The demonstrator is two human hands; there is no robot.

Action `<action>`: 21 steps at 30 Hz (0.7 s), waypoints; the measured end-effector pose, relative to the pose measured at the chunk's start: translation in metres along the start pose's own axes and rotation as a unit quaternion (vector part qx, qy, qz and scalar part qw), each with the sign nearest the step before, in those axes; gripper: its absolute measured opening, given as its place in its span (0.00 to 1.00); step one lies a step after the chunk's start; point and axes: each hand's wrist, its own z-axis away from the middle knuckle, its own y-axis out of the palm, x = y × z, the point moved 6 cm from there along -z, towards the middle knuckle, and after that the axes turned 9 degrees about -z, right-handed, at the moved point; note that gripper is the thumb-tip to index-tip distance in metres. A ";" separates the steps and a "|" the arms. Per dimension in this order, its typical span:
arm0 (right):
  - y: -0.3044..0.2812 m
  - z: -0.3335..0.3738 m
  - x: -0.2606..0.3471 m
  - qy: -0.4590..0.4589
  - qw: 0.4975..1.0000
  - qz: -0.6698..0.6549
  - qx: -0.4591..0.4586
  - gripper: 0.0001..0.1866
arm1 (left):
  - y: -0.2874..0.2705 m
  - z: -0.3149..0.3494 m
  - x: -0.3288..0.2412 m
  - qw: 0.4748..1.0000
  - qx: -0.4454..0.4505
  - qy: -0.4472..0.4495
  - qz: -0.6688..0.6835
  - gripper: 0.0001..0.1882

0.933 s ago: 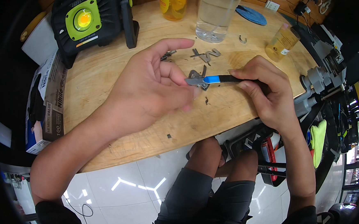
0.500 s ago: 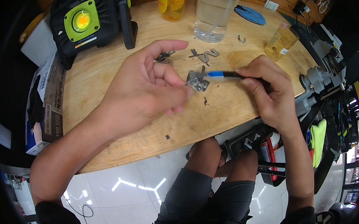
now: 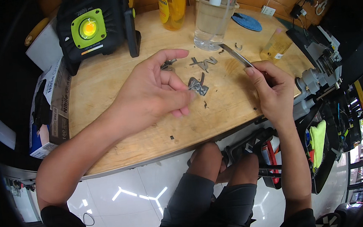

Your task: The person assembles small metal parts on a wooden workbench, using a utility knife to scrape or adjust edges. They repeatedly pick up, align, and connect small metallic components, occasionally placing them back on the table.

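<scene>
Near the frame centre, the left hand [image 3: 153, 92] pinches a small grey metal part [image 3: 198, 86] on the wooden desk [image 3: 105, 97]. Right of it, the right hand [image 3: 273, 89] clenches a thin metal blade tool [image 3: 236, 55], pointing upper left.

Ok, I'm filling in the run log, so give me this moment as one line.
left hand: pinches small grey metal part | right hand: holds thin metal tool raised off part | surface: round wooden table

Two hands [image 3: 155, 94]; one work lamp [image 3: 93, 29]; one glass jar [image 3: 213, 20]; two yellow bottles [image 3: 173, 6]; one tweezers [image 3: 236, 55].
</scene>
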 end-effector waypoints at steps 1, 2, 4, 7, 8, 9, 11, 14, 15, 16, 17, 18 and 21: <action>-0.001 -0.001 0.002 -0.030 0.999 0.020 0.003 0.10 | 0.000 0.000 0.001 1.000 0.002 0.001 0.002 0.39; -0.003 -0.003 0.002 -0.060 0.997 0.040 0.006 0.11 | 0.000 0.000 0.001 1.000 0.003 0.001 0.003 0.39; -0.004 -0.006 0.009 -0.111 0.990 0.088 0.012 0.13 | 0.000 0.000 0.001 1.000 0.006 0.004 0.002 0.38; -0.002 -0.011 0.014 -0.124 0.978 0.162 0.037 0.15 | 0.001 0.001 0.002 1.000 0.014 0.011 -0.009 0.35; -0.004 -0.013 0.009 -0.095 0.977 0.184 0.053 0.16 | 0.001 0.001 0.002 1.000 0.022 0.012 -0.014 0.33; -0.005 -0.014 0.005 -0.065 0.974 0.205 0.070 0.16 | 0.002 0.000 0.002 0.999 0.028 0.014 -0.018 0.31; -0.005 -0.014 0.000 -0.022 0.978 0.194 0.080 0.16 | 0.003 0.000 0.001 0.999 0.029 0.015 -0.025 0.28; -0.006 -0.014 -0.004 -0.022 0.969 0.237 0.061 0.13 | 0.004 0.000 -0.001 0.999 0.035 0.019 -0.035 0.25; -0.007 -0.014 -0.003 -0.033 0.963 0.262 0.048 0.12 | 0.005 0.000 -0.001 0.998 0.038 0.021 -0.038 0.24; -0.005 -0.014 0.003 -0.073 0.953 0.291 0.043 0.12 | 0.004 0.000 -0.001 0.998 0.038 0.025 -0.032 0.24; -0.003 -0.012 0.010 -0.113 0.940 0.320 0.037 0.11 | 0.004 0.001 0.000 0.999 0.038 0.028 -0.027 0.24; -0.001 -0.009 0.018 -0.152 0.924 0.348 0.031 0.11 | 0.003 0.001 0.001 0.999 0.038 0.032 -0.022 0.24; 0.017 0.000 0.051 -0.203 0.951 0.232 0.021 0.09 | 0.004 0.000 0.000 0.999 0.026 0.030 -0.019 0.26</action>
